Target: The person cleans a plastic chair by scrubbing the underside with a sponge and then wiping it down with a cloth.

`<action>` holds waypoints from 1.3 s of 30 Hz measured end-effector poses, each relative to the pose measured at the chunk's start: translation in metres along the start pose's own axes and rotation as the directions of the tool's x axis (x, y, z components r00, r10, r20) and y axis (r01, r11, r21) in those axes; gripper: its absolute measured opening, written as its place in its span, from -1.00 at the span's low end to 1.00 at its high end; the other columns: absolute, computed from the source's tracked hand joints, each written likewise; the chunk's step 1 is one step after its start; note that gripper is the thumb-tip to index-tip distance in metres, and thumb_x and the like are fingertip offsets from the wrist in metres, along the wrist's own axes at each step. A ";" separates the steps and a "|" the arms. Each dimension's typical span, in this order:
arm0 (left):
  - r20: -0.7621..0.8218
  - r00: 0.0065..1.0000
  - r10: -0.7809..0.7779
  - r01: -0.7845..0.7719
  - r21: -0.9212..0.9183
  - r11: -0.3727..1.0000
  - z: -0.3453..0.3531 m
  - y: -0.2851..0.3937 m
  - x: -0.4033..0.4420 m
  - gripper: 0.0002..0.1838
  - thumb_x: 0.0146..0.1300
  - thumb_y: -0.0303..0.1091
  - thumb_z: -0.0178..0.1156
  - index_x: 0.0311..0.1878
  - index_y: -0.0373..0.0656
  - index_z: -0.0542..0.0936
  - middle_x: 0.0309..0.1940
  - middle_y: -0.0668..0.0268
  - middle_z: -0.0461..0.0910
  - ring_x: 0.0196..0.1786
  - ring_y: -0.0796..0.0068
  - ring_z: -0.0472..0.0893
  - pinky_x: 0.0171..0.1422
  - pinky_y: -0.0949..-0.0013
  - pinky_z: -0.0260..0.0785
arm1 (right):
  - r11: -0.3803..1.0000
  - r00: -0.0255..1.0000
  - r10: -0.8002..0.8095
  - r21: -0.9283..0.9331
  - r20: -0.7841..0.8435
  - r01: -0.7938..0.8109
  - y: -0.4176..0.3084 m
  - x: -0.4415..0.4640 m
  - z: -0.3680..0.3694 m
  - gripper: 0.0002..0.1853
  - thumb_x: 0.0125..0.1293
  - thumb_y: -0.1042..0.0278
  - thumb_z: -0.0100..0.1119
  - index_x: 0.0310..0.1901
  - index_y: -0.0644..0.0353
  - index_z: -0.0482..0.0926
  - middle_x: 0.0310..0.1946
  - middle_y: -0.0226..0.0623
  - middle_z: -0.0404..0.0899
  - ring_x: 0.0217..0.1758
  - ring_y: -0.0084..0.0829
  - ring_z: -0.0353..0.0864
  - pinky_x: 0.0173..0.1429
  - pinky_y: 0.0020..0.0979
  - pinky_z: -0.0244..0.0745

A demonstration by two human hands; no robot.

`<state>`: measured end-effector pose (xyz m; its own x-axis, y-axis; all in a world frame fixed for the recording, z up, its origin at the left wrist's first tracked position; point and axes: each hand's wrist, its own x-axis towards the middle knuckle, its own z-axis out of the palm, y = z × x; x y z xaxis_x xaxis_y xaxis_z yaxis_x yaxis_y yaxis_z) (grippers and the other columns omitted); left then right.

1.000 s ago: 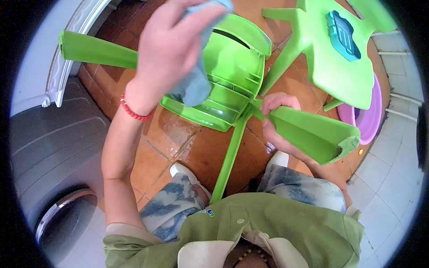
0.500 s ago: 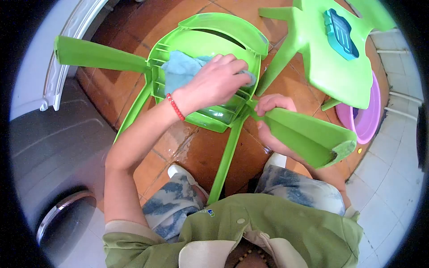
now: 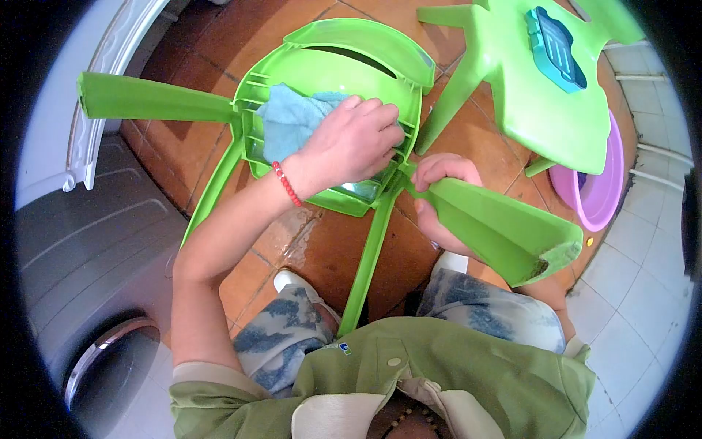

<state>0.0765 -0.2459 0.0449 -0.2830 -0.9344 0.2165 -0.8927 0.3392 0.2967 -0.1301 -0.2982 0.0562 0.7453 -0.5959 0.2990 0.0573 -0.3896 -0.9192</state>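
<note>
A green plastic chair (image 3: 322, 66) lies tipped over in front of me, its ribbed underside facing up and its legs spread outward. My left hand (image 3: 362, 139), with a red bead bracelet at the wrist, presses a light blue cloth (image 3: 292, 121) against that underside. The fingers are curled over the cloth, which bunches out to the left. My right hand (image 3: 446, 186) is wrapped around the base of the chair's right leg (image 3: 504, 227); part of this hand is hidden behind the leg.
At the upper right stands another green plastic chair (image 3: 541, 124) with a teal plastic box (image 3: 557, 51) on its seat. Behind it sits a purple basin (image 3: 610, 175). A grey appliance with a round door (image 3: 110, 358) stands on the left. The orange floor tiles (image 3: 292, 241) look wet.
My left hand and the cloth have shifted slightly left and down across the chair's underside. The chair has shifted a little left, and my right hand keeps its hold on the leg.
</note>
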 end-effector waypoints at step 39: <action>-0.016 0.999 0.043 -0.044 -0.070 0.997 0.008 -0.018 0.007 -0.83 0.05 -0.36 0.26 -0.27 -0.09 0.53 -0.28 0.32 0.48 -0.16 0.23 0.44 -0.06 0.19 0.28 | 0.999 1.000 0.003 -0.035 0.003 -0.003 -0.002 -0.001 0.005 -0.66 -0.07 0.59 0.23 -0.20 0.13 0.46 -0.27 -0.28 0.48 -0.20 -0.27 0.51 -0.10 -0.35 0.45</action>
<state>0.0882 -0.2593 0.0333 -0.3156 -0.9172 0.2434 -0.8528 0.3866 0.3510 -0.1275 -0.2933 0.0561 0.7477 -0.5948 0.2953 0.0316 -0.4123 -0.9105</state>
